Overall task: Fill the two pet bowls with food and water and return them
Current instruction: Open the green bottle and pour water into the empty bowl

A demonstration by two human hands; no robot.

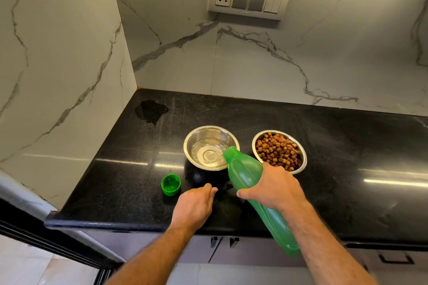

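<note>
Tipping the green bottle (245,169) over the water bowl (211,147), right hand (273,186) fingers wrap it to pour; left hand (196,201) beside that bowl hangs loosely curled, empty.

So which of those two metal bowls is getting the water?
The left bowl, nearer the corner. The right hand tips the green bottle over its rim, and clear water sits inside. The right bowl holds brown kibble.
</note>
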